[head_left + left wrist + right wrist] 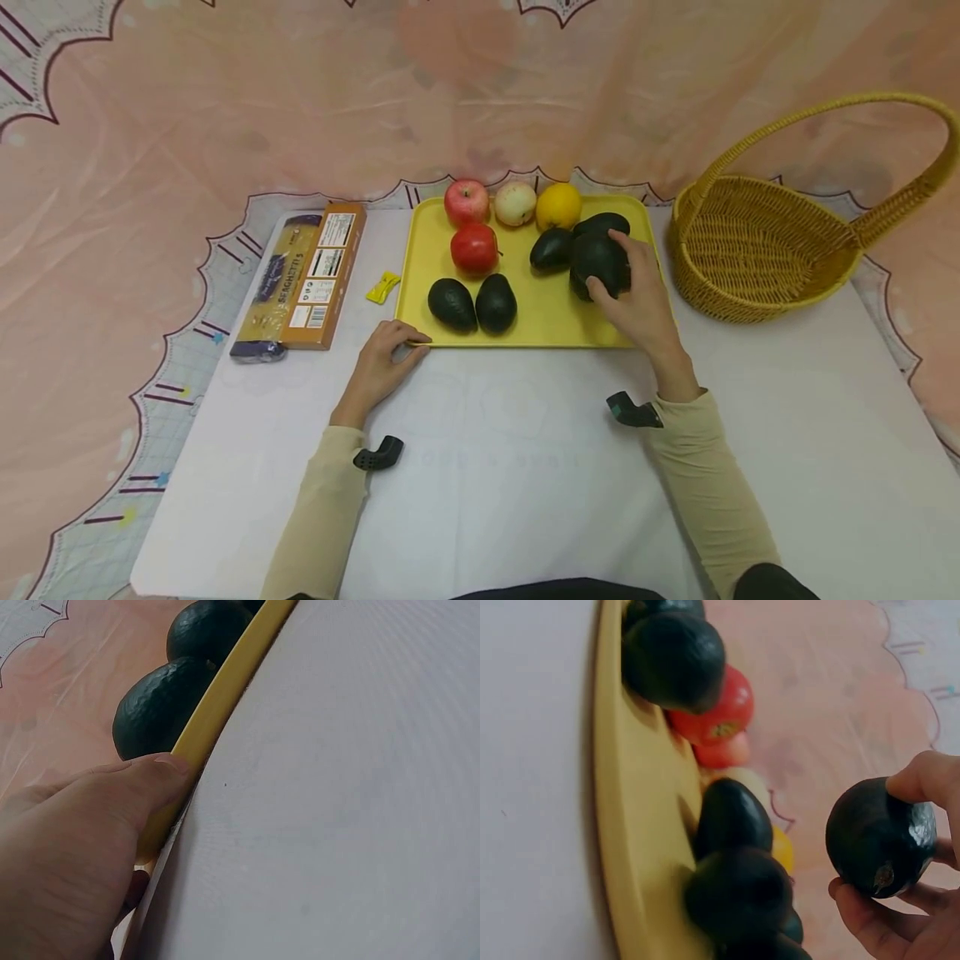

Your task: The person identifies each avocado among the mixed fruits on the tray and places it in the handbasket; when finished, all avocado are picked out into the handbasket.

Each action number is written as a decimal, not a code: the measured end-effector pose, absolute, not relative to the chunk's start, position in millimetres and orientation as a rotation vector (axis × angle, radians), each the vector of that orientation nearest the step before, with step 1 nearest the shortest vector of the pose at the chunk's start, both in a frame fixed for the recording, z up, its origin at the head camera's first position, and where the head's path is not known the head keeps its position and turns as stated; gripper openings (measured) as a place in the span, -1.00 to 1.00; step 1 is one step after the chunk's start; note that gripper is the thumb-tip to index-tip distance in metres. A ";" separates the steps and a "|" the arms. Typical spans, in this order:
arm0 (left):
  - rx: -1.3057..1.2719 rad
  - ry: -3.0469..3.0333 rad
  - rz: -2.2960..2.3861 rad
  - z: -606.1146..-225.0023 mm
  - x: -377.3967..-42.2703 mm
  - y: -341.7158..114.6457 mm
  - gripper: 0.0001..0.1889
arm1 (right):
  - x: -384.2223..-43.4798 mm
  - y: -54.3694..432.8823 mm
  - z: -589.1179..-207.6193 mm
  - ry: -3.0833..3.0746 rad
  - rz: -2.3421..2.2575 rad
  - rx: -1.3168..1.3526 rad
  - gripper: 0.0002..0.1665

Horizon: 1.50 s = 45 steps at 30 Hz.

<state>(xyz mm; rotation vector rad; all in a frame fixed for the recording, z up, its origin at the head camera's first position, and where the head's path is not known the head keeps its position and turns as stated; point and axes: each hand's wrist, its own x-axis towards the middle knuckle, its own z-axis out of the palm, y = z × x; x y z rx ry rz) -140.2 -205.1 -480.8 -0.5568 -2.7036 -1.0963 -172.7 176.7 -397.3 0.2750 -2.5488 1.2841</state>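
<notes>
My right hand (637, 292) holds a dark green avocado (881, 836) between thumb and fingers, raised above the right part of the yellow tray (525, 321). Below and beyond it lie other avocados (551, 250), partly hidden by the held one. At the tray's near left corner, my left hand (378, 367) pinches the rim, its thumb on top in the left wrist view. Close to that hand, two avocados (497, 304) rest side by side on the tray. Behind them sit a red apple (474, 248), a pinkish apple (467, 202), a pale speckled round fruit (515, 203) and an orange (558, 206).
To the right of the tray stands a wicker basket (750, 250) with a tall arched handle. Left of the tray lie a small yellow wrapped candy (383, 287), an orange-brown box (324, 279) and a spaghetti packet (277, 283). A white cloth (487, 467) covers the table.
</notes>
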 end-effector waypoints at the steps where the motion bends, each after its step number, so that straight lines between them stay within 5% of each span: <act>1: -0.559 -2.706 -1.093 -480.8 -140.1 -205.3 -0.87 | -172.9 179.5 -396.9 -2.537 1.295 0.265 -0.20; 45: -0.584 -2.686 -1.103 -481.6 -139.2 -206.5 -0.88 | -177.5 271.1 -389.0 -2.291 1.418 -0.257 -0.35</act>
